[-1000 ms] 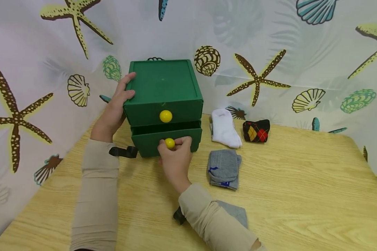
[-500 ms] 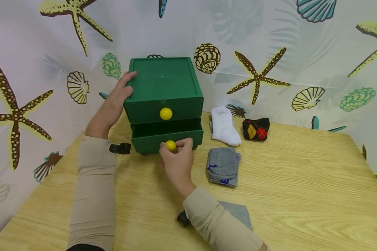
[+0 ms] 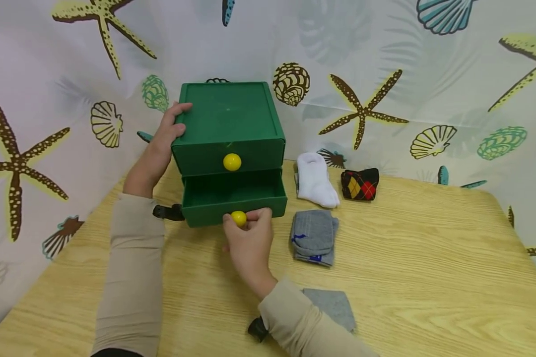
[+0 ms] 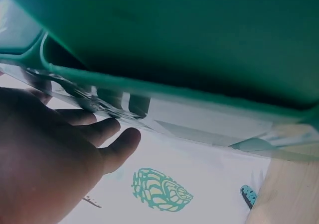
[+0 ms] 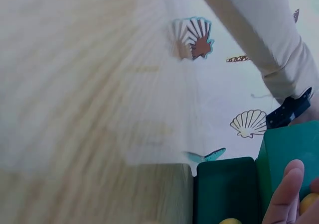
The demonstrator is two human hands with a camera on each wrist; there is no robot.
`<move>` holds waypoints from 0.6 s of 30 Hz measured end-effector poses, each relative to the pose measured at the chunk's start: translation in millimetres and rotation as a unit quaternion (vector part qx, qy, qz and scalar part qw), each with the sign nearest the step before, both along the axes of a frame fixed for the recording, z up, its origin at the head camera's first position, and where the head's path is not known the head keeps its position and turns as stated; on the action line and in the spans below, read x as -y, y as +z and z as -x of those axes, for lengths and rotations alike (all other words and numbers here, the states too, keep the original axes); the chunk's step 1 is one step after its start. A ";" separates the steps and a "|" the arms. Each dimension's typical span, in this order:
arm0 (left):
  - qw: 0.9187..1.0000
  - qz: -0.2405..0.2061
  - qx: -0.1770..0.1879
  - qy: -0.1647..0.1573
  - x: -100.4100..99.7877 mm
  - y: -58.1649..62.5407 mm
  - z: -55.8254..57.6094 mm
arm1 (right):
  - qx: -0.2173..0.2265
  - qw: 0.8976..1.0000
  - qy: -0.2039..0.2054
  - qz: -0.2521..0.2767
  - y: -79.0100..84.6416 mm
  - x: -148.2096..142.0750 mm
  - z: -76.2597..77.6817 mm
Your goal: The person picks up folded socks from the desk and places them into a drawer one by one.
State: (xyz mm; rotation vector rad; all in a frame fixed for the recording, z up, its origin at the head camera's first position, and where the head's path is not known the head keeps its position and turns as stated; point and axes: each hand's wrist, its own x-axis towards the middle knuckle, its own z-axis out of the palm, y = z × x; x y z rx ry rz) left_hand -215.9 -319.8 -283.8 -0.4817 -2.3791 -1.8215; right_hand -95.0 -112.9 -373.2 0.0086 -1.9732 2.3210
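Note:
A green two-drawer box [image 3: 228, 111] stands on the table against the printed cloth. My right hand [image 3: 249, 250] pinches the yellow knob [image 3: 238, 218] of the lower drawer [image 3: 207, 214]. That drawer is pulled well out, and its visible inside is bare. The upper drawer [image 3: 196, 159], with its own yellow knob [image 3: 232, 162], is closed. My left hand [image 3: 154, 151] rests along the box's left side, fingertips over the top edge. In the left wrist view, the fingers [image 4: 124, 143] lie extended along the green wall.
Right of the box lie folded white socks [image 3: 314, 181] and a dark argyle bundle [image 3: 360, 184]. Nearer are folded grey socks [image 3: 313, 235] and a light grey fabric piece [image 3: 335, 308], partly under the right sleeve. A shell-and-starfish cloth [image 3: 250, 39] hangs behind.
My right hand has drawn the lower drawer toward me, from a narrow gap to widely pulled out. My left hand stays on the box's left side.

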 end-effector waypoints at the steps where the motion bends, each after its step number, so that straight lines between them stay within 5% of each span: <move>1: 1.000 -0.007 0.005 0.000 -0.9 0.1 -0.8 | 0.006 1.000 0.003 0.004 0.1 -0.6 -1.9; 12: 0.997 -0.080 0.018 -0.008 -4.7 -1.7 -3.0 | 0.046 0.998 0.011 0.034 -1.2 -6.6 -25.7; 18: 0.996 -0.085 0.014 -0.012 -4.6 -2.3 -1.3 | 0.047 0.998 0.010 0.048 -0.2 -9.5 -38.2</move>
